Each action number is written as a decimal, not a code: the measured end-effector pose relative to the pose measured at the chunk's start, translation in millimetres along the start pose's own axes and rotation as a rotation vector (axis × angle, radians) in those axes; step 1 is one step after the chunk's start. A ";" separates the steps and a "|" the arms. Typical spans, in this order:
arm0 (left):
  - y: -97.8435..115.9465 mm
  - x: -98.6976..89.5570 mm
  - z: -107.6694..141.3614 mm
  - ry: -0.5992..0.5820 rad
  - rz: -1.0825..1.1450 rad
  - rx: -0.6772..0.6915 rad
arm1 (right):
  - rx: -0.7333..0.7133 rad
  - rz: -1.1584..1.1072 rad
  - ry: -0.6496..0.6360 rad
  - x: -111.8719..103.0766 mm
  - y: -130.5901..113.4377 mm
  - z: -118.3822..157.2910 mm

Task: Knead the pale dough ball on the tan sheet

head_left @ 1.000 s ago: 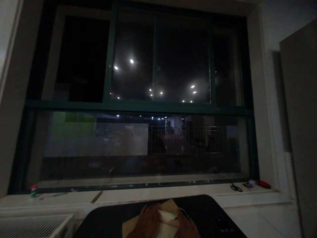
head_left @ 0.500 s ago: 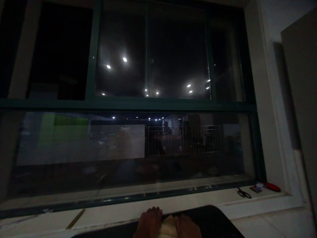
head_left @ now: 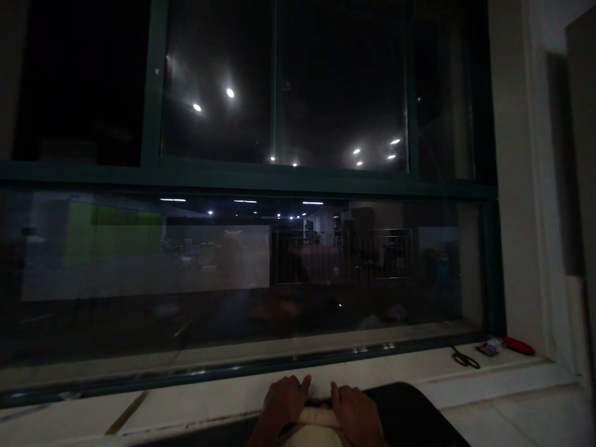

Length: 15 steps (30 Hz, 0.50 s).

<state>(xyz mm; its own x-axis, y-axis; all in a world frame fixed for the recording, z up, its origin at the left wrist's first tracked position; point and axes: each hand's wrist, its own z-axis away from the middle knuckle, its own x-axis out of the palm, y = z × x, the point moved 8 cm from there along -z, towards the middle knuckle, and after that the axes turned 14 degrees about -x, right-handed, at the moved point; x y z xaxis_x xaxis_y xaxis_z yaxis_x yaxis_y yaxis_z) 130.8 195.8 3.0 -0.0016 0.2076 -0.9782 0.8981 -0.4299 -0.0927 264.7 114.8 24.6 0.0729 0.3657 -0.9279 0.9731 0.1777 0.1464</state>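
Note:
At the bottom centre of the head view, a pale beige, soft-looking piece (head_left: 318,418) lies between my hands over a dark, round-cornered surface (head_left: 410,410). It may be cloth, but its kind is too dim to tell. My left hand (head_left: 285,402) is closed on its left side, thumb raised. My right hand (head_left: 356,411) is closed on its right side, with the thumb also pointing up. The far edge of the piece looks like a rolled or folded band stretched from hand to hand. Its near part runs out of the picture.
Behind the dark surface runs a pale windowsill (head_left: 223,390) beneath a large green-framed window (head_left: 279,177). At the sill's right end lie black-handled scissors (head_left: 465,359), a small crumpled packet (head_left: 490,346) and a red object (head_left: 518,345). A brown strip (head_left: 126,412) crosses the sill at left.
My hands have moved slightly up and a little apart, thumbs now raised. More of the beige piece shows, its far edge now a band between them. The camera view has shifted slightly.

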 end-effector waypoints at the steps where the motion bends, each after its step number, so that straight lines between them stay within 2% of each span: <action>1: 0.0 -2.9 5.3 0.003 0.004 -0.018 | 0.015 -0.001 -0.018 -4.3 -2.4 2.4; 5: 0.4 -17.4 30.4 0.028 0.059 -0.093 | 0.083 -0.055 -0.006 -19.1 -11.2 18.2; 10: -0.3 -35.9 60.7 0.119 0.157 -0.192 | 0.107 -0.122 0.024 -22.0 -22.0 47.7; 15: -0.8 -37.9 99.8 0.104 0.226 -0.191 | 0.066 -0.205 -0.012 -18.0 -40.0 82.3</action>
<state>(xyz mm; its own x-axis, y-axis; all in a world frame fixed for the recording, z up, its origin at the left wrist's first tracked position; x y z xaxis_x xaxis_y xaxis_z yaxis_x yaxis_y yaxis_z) 86.3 100.6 21.6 0.2435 0.2186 -0.9450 0.9371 -0.3042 0.1711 242.5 25.9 7.2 -0.1256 0.3172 -0.9400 0.9801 0.1866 -0.0679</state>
